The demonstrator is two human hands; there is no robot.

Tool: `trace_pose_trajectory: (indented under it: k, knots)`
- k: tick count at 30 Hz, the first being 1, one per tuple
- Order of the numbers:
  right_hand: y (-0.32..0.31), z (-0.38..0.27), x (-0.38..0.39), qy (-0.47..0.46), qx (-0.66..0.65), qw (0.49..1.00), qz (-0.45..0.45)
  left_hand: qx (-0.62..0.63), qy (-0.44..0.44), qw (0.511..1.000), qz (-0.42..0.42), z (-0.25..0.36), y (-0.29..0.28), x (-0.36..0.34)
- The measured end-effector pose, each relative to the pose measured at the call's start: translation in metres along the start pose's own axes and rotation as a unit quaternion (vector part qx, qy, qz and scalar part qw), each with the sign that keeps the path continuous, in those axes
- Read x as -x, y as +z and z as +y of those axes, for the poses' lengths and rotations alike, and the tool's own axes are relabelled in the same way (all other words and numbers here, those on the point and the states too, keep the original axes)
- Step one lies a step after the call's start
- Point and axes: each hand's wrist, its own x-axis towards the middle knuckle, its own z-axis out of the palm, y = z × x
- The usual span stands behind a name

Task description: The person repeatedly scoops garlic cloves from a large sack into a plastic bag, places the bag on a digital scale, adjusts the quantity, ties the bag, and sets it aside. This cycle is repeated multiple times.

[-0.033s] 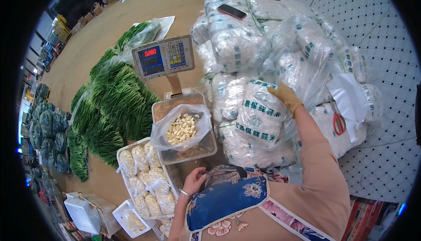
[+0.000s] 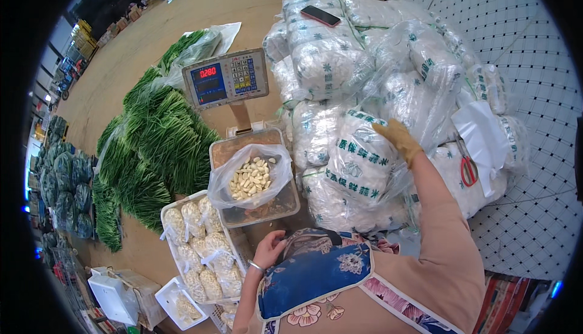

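My right hand (image 2: 401, 142), in a tan glove, lies on the upper right side of a plump clear plastic bag (image 2: 358, 152) with green print. Its fingers are stretched out over the plastic rather than wrapped round anything. Bare and wearing a bracelet, my left hand (image 2: 269, 251) rests at the edge of my blue floral apron (image 2: 316, 279), fingers loosely apart with nothing visible in them. Beyond it, an open clear bag of peeled garlic cloves (image 2: 250, 179) sits on the pan (image 2: 255, 215) of a digital scale, whose lit display (image 2: 208, 84) stands behind.
Stacked printed bags (image 2: 328, 61) fill the right side, with a phone (image 2: 320, 16) on top and red-handled scissors (image 2: 468, 170) beside white sheeting. Left of the scale lie green stalks (image 2: 164, 133). A white crate (image 2: 176, 206) of small filled bags and a white foam box (image 2: 173, 316) stand nearer.
My right hand has shifted very slightly to the right and nearer on the bag. My left hand and the scale's load look the same.
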Motion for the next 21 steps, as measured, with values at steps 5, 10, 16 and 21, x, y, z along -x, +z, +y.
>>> trace_pose_trajectory:
  k: [5, 10, 16, 21]
  knots:
    - [0.005, 0.031, 0.08, -0.08, -0.166, 0.982, 0.034, -0.028, 0.028, 0.998, -0.044, 0.008, 0.004, -0.025]
    - [0.026, -0.011, 0.16, -0.192, 0.079, 0.978, -0.009, -0.158, 0.28, 0.944, -0.073, 0.065, 0.023, -0.077]
    - [0.059, -0.016, 0.192, -0.308, 0.067, 0.949, -0.026, -0.338, 0.374, 0.855, -0.123, 0.17, 0.051, -0.104]
    - [0.061, 0.002, 0.188, -0.335, 0.022, 0.938, 0.088, -0.407, 0.399, 0.811, -0.132, 0.164, 0.041, -0.098]
